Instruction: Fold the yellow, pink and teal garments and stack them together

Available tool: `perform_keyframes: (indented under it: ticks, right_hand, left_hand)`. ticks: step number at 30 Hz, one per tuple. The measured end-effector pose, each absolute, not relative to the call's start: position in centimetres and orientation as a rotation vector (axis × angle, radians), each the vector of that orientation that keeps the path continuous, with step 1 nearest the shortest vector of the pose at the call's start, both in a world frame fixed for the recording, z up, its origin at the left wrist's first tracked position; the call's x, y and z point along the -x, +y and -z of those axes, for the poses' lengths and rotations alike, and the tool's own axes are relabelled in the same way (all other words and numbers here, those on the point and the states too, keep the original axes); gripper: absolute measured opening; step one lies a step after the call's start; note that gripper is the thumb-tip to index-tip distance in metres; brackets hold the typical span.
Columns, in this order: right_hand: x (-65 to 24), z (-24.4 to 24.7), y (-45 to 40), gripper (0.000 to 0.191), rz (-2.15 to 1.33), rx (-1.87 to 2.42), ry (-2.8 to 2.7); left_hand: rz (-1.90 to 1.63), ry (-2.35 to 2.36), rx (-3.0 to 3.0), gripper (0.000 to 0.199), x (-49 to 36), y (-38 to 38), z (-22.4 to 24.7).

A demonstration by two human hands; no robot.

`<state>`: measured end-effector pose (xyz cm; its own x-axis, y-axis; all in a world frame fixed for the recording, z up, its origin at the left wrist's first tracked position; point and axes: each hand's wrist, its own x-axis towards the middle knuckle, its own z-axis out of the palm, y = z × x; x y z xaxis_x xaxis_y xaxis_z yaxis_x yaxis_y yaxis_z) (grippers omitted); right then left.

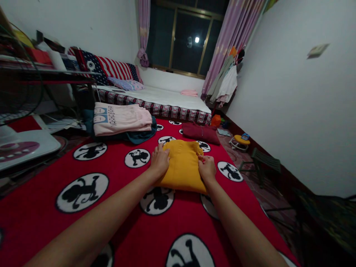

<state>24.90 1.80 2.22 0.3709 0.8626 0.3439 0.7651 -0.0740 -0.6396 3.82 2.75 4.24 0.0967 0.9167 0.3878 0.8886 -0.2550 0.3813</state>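
Note:
A yellow garment [183,168], folded into a thick, roughly square bundle, lies on the red blanket [119,200]. My left hand [160,160] grips its left edge, with the fingers curled over the side. At the opposite side my right hand [207,167] pinches the edge near the far right corner, where the cloth is bunched up. The undersides of the bundle and some fingertips are hidden. Just beyond it lies a folded dark red garment [200,133]. To the left, a pale pink garment [122,118] with printed lettering rests on dark teal cloth [141,136].
A bed [164,97] with a white top stands below the window at the back. A cluttered desk [50,76] is at the left. Along the right wall are a small yellow stool [241,139] and a dark folding stool [265,161]. Clothes [226,83] hang beside the curtain.

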Motion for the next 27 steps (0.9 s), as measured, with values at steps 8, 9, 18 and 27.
perform_keyframes:
  ticks: [8, 9, 18, 27]
  right_hand:
    - [-20.3, -4.5, 2.9, 0.048, -0.001, 1.767, -2.047]
    - [-19.9, -4.3, 3.3, 0.048, -0.034, 1.835, -2.089]
    - [-20.4, -1.9, 7.5, 0.059, 0.062, 2.152, -2.063]
    - [-20.6, -1.5, 7.7, 0.060, 0.079, 2.273, -1.988]
  left_hand:
    - [-0.485, 1.524, -2.519, 0.049, -7.9, 4.1, -3.8]
    - [-0.463, 1.553, -2.485, 0.050, -8.0, 4.8, -3.2]
    - [-0.555, 1.789, -2.347, 0.057, -7.4, 9.7, -0.6]
    - [-0.514, 1.817, -2.349, 0.064, -7.0, 9.5, -0.4]
